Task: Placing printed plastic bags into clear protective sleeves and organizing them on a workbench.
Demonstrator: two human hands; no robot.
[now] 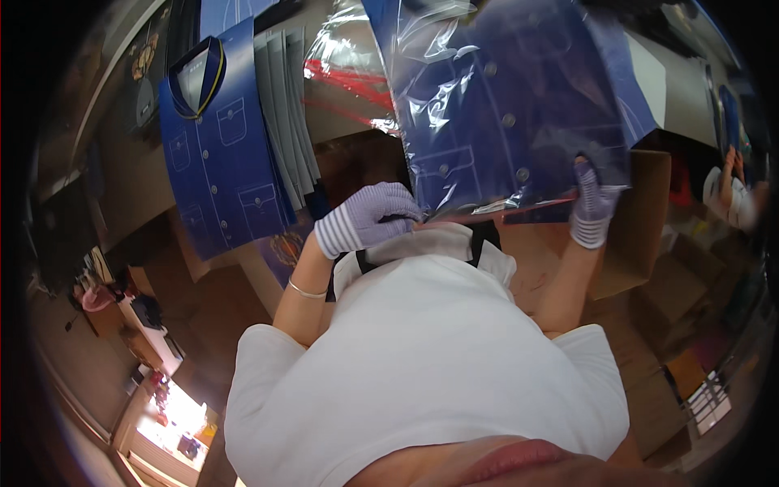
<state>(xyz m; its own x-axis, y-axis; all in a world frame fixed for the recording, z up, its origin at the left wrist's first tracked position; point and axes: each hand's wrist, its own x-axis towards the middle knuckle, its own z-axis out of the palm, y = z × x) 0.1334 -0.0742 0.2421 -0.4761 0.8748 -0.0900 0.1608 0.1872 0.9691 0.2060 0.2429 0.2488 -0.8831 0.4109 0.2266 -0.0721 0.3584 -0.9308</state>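
Note:
A flat blue piece printed like a jacket with buttons and pockets, inside a clear plastic bag [503, 118], stands tilted up in front of me. My left hand [369, 217], in a lilac knitted glove with white stripes, is closed at the bag's lower left corner, pinching its edge. My right hand [593, 204], gloved alike, grips the lower right edge. Its thumb lies over the front; the other fingers are hidden behind. Left of the bag is another blue jacket-shaped piece [231, 178] with a dark collar, beside a row of grey folded sheets [286, 114].
Clear plastic film with red strips [345, 77] lies behind my left hand. An open cardboard box [641, 223] stands by my right forearm. At the upper right is another blue and white piece [637, 85]. Another person [734, 191] is at the far right.

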